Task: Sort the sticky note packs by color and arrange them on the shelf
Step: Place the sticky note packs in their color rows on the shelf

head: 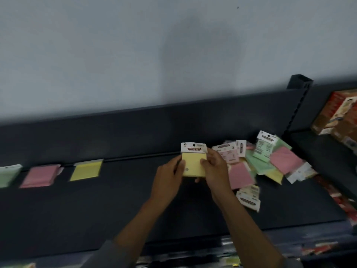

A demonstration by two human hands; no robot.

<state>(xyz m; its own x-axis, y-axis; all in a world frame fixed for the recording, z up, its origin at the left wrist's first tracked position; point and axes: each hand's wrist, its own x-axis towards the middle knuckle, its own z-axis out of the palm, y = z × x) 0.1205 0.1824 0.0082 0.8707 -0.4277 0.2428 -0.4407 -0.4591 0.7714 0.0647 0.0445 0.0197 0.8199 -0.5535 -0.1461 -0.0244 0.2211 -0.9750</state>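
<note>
Both hands hold one yellow sticky note pack (193,165) with a white header card, upright above the middle of the dark shelf (96,206). My left hand (167,179) grips its left edge and my right hand (215,171) grips its right edge. To the right lies a mixed heap of packs (257,163) in pink, green and yellow, overlapping one another. At the back left, three sorted groups lie in a row: green (8,176), pink (39,176) and yellow (86,170).
A dark back panel (135,132) rises behind the shelf, with a pale wall above it. A slotted upright post (297,105) bounds the shelf on the right. Beyond it an orange-red box (336,117) stands on the neighbouring shelf. Lower shelves with blurred goods show below the front edge.
</note>
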